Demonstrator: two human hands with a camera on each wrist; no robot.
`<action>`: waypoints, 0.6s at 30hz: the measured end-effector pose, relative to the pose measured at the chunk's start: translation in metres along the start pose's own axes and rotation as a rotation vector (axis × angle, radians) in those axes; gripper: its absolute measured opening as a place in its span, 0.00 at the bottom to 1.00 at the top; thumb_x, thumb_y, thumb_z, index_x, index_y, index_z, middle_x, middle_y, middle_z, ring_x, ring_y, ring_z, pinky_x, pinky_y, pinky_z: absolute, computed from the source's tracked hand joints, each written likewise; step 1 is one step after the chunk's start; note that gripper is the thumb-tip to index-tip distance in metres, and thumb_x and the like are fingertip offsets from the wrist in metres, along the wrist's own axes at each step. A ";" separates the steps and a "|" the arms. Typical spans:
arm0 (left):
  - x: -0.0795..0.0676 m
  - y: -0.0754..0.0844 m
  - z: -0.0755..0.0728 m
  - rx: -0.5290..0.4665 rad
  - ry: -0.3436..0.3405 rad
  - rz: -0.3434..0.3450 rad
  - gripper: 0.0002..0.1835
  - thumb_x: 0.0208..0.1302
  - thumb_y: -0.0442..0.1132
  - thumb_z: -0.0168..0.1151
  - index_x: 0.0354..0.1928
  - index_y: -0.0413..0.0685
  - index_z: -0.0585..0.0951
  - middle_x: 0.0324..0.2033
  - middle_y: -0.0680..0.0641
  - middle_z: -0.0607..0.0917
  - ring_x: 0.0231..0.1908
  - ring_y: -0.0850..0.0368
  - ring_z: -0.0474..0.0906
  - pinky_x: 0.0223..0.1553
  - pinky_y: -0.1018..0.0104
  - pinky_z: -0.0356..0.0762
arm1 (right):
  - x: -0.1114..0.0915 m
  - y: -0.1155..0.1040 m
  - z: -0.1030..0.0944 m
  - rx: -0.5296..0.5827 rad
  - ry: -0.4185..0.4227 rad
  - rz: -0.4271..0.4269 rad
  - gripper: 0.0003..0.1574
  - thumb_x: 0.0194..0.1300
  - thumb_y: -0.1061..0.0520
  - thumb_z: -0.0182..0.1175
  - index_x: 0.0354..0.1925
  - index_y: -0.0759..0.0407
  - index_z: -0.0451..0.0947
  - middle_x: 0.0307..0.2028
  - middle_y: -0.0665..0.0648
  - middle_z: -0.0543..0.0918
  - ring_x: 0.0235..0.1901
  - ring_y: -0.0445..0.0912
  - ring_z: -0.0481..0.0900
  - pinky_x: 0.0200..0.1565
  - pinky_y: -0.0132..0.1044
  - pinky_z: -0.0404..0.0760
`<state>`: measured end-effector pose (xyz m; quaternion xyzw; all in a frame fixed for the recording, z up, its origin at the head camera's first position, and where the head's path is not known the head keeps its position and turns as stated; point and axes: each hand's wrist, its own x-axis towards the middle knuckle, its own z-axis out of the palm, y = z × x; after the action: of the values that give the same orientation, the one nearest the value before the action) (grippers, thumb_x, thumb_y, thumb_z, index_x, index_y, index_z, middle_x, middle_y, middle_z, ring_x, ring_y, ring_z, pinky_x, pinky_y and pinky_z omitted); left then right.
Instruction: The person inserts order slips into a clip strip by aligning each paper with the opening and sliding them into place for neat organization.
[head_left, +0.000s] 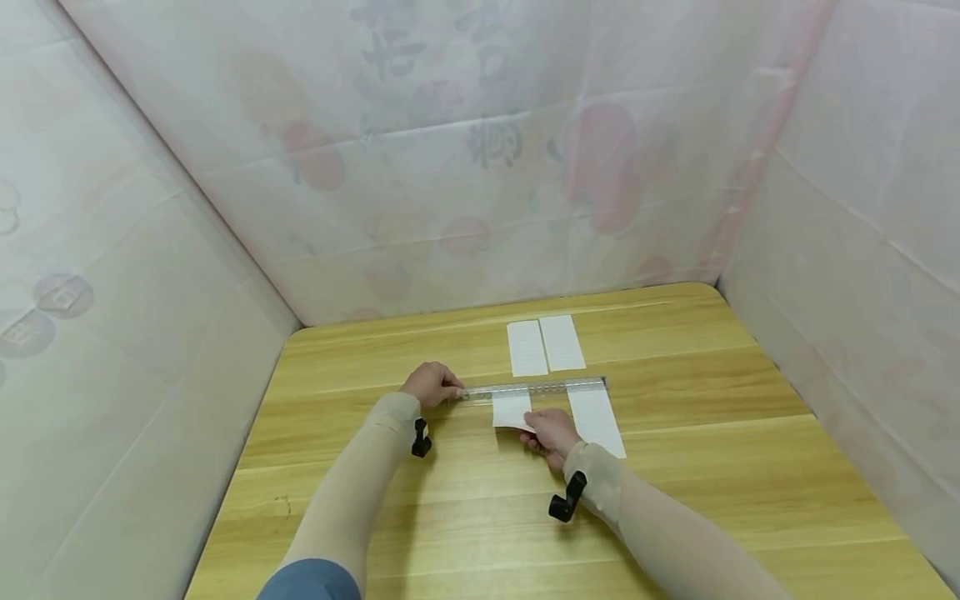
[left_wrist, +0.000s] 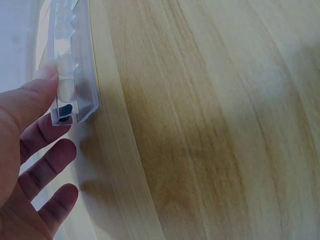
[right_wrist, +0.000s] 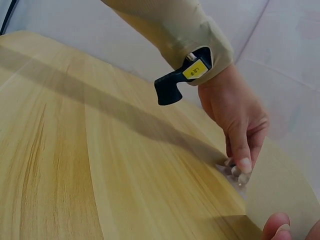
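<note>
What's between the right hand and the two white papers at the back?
The clear plastic strip stretches across there; the head view shows it.

Paper strips (head_left: 562, 342) on wood-grain table (head_left: 472, 517)

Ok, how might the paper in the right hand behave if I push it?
The paper is probably floppy: its near end lifts in a slight curve at the right hand. It looks light, being one thin-edged piece held in a pinch. Pushed, it may buckle, since the clear strip covers its far end.
</note>
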<state>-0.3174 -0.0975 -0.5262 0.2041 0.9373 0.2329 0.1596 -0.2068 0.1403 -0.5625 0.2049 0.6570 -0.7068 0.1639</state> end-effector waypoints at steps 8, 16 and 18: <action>-0.001 0.000 0.003 0.001 -0.002 0.005 0.06 0.62 0.46 0.66 0.37 0.57 0.89 0.41 0.55 0.84 0.42 0.59 0.78 0.46 0.61 0.76 | -0.004 0.005 -0.002 -0.018 0.013 -0.004 0.14 0.72 0.58 0.50 0.38 0.70 0.76 0.19 0.56 0.78 0.18 0.41 0.71 0.23 0.29 0.70; 0.000 -0.004 0.004 -0.015 0.009 0.007 0.06 0.62 0.46 0.65 0.37 0.58 0.89 0.41 0.55 0.85 0.40 0.59 0.78 0.42 0.62 0.77 | -0.003 0.005 -0.002 0.007 0.013 -0.019 0.15 0.72 0.59 0.50 0.27 0.63 0.70 0.19 0.57 0.79 0.18 0.42 0.71 0.23 0.29 0.70; 0.000 -0.005 0.003 -0.020 0.018 0.009 0.06 0.62 0.46 0.65 0.37 0.57 0.89 0.40 0.54 0.85 0.39 0.60 0.78 0.42 0.62 0.78 | -0.002 0.004 -0.001 0.025 0.017 -0.026 0.14 0.72 0.59 0.50 0.27 0.63 0.70 0.19 0.57 0.79 0.18 0.42 0.71 0.23 0.29 0.71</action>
<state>-0.3177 -0.1001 -0.5314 0.2046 0.9355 0.2447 0.1521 -0.2028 0.1412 -0.5649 0.2045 0.6521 -0.7152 0.1465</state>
